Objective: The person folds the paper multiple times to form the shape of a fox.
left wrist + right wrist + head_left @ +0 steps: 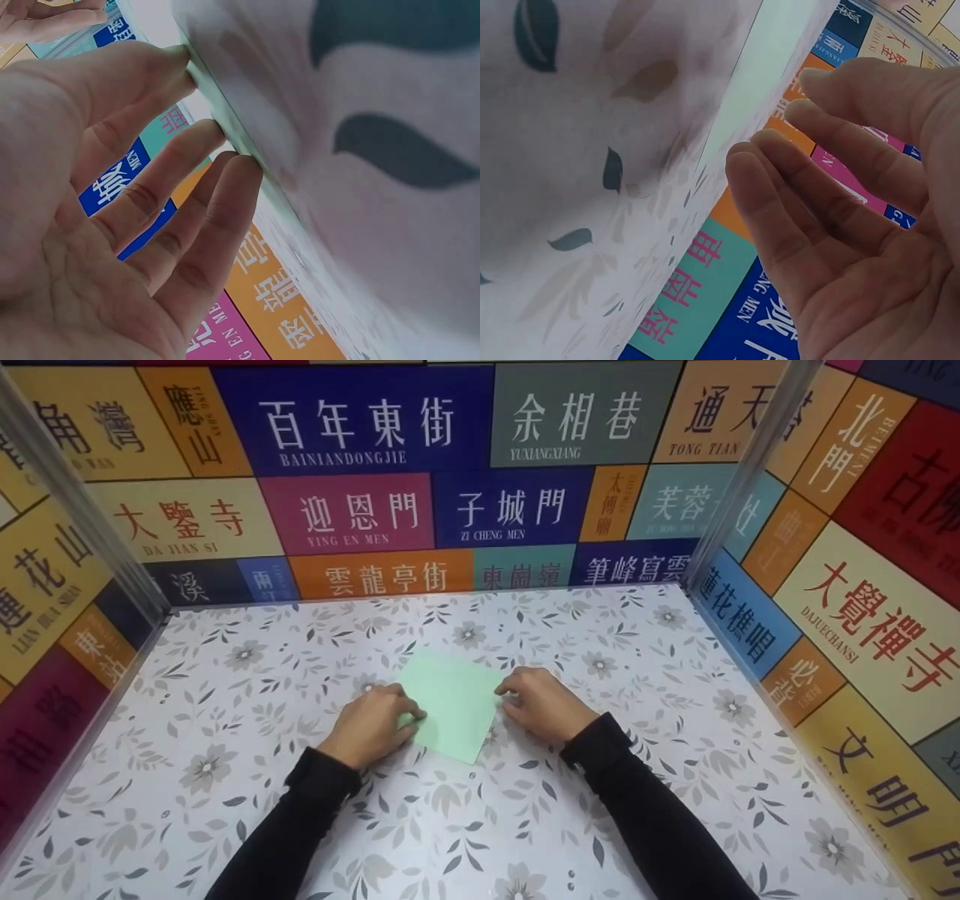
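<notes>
A pale green square of paper lies turned at an angle on the floral-patterned table surface. My left hand rests its fingertips on the paper's left edge. The left wrist view has its loosely bent fingers against the thin green strip of paper. At the opposite edge is my right hand, fingertips right by the paper's right corner. In the right wrist view its fingers are relaxed, thumb apart from them with nothing pinched between, beside the green paper.
The white table carries a print of grey leaves and flowers. Panels with colourful sign-patterned blocks rise at the back, left and right. Clear strips run down the back corners. Black sleeves cover both forearms.
</notes>
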The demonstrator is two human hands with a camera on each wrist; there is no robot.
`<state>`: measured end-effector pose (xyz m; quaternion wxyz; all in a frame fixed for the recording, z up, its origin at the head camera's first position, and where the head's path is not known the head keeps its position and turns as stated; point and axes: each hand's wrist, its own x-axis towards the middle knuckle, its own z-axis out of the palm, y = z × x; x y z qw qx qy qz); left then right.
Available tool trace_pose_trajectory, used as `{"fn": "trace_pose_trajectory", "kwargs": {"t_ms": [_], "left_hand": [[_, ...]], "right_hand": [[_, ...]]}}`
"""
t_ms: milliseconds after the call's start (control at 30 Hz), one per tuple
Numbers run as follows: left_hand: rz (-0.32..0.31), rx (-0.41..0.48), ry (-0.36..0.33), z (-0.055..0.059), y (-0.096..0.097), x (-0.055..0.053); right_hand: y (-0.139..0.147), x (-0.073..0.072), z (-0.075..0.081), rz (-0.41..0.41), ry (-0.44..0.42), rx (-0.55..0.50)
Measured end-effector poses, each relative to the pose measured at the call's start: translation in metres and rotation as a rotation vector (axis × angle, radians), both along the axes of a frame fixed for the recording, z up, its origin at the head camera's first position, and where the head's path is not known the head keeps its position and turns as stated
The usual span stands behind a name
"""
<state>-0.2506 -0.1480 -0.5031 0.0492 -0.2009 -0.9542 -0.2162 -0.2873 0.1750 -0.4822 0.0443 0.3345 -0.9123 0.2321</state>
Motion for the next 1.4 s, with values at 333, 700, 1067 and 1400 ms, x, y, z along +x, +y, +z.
{"fn": "trace_pose_trajectory", "kwargs": {"t_ms": [333, 700, 1067, 1400], "left_hand": [[-0.010, 0.003, -0.022, 0.002, 0.002, 0.002], [-0.022, 0.006, -0.029, 0.003, 0.006, 0.004], [-0.066, -0.007, 0.027, 0.003, 0.015, 0.010], [-0.077, -0.036, 0.027, 0.003, 0.021, 0.017]], "right_hand": [[-0.004, 0.002, -0.002, 0.014, -0.019, 0.008], [-0.010, 0.006, -0.006, 0.032, -0.024, 0.018], [-0.013, 0.008, -0.009, 0.061, -0.028, 0.005], [-0.015, 0.011, -0.008, 0.076, -0.056, 0.005]]}}
